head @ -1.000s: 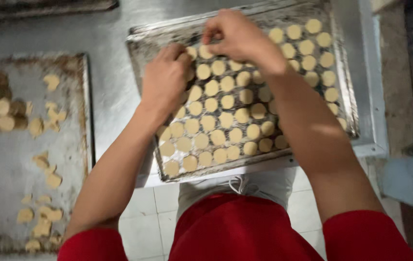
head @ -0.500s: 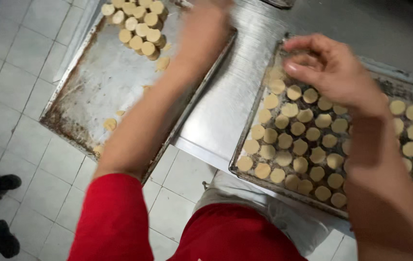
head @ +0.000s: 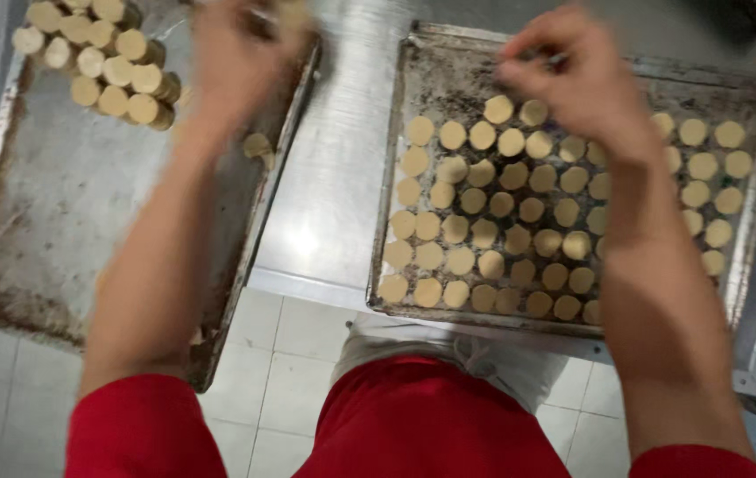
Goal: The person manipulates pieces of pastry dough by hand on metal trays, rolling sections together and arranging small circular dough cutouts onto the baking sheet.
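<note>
- Since the earlier frame, the left hand [head: 241, 53] had reached further over the left tray [head: 50, 221]; blurred, its grip unreadable.
- Right hand [head: 573, 75] pinched together above the dough rounds [head: 493, 230] on the right tray [head: 754, 230].
- Reaching so hastily, a sleeve might nudge the neat rows.

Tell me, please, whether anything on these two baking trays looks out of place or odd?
One pale dough round lies alone by the left tray's right edge, apart from the cluster of rounds at its far corner. That tray also overhangs the steel counter.
</note>
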